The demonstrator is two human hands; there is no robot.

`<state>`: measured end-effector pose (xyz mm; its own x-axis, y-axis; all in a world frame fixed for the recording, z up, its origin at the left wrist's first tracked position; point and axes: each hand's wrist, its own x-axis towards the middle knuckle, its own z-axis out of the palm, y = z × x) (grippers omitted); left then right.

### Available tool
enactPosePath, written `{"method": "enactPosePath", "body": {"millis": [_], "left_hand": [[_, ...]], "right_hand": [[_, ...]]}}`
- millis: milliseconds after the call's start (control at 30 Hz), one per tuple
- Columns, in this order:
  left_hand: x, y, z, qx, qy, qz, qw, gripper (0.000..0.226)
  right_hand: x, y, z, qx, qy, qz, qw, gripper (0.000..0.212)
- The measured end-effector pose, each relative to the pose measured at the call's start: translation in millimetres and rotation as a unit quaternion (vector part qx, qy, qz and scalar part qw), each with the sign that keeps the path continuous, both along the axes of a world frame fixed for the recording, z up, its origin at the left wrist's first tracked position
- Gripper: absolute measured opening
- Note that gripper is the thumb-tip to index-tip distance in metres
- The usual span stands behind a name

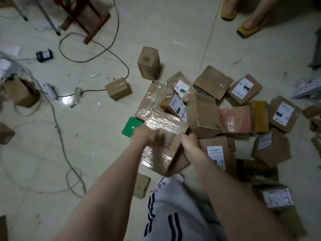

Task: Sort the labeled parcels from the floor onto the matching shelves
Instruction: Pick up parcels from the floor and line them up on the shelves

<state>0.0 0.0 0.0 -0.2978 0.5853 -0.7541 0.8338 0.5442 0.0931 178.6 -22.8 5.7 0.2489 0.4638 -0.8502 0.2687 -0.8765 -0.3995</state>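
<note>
A brown cardboard parcel wrapped in shiny clear tape [165, 136] is tilted above the floor at the near edge of a heap of parcels. My left hand [147, 136] grips its left side with the fingers curled over the top face. On its right edge, my right hand [190, 140] holds it with the fingers hidden behind the box. Several more brown parcels [225, 108] lie piled to the right, some with white labels up. No shelf is in view.
A green flat packet [132, 126] lies just left of the held parcel. Two loose boxes [119, 88] [149, 62] stand further out. Black and grey cables [97, 54] loop over the tiled floor at left. A stool's legs [83, 16] and another person's feet in yellow slippers [246, 20] are at the top.
</note>
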Motion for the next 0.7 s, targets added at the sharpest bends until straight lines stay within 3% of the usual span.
{"method": "enactPosePath", "body": {"millis": [100, 233, 367, 567, 700], "left_hand": [[-8, -9, -30, -0.01, -0.036, 0.071, 0.997, 0.09], [-22, -27, -56, 0.007, -0.046, 0.121, 0.992, 0.09], [-30, -37, -60, 0.057, -0.069, 0.141, 0.986, 0.078], [1, -45, 10, 0.122, -0.057, 0.118, 0.984, 0.067], [28, -38, 96, 0.167, -0.074, 0.119, 0.976, 0.069]], "right_hand": [[-4, -8, -14, -0.045, 0.061, -0.05, 0.996, 0.058], [-7, -22, -20, -0.082, 0.128, -0.047, 0.987, 0.045], [-12, -28, -16, -0.078, 0.184, -0.08, 0.977, 0.04], [9, -28, 18, -0.063, 0.201, -0.203, 0.956, 0.064], [26, -24, 87, -0.017, 0.228, -0.305, 0.924, 0.051]]}}
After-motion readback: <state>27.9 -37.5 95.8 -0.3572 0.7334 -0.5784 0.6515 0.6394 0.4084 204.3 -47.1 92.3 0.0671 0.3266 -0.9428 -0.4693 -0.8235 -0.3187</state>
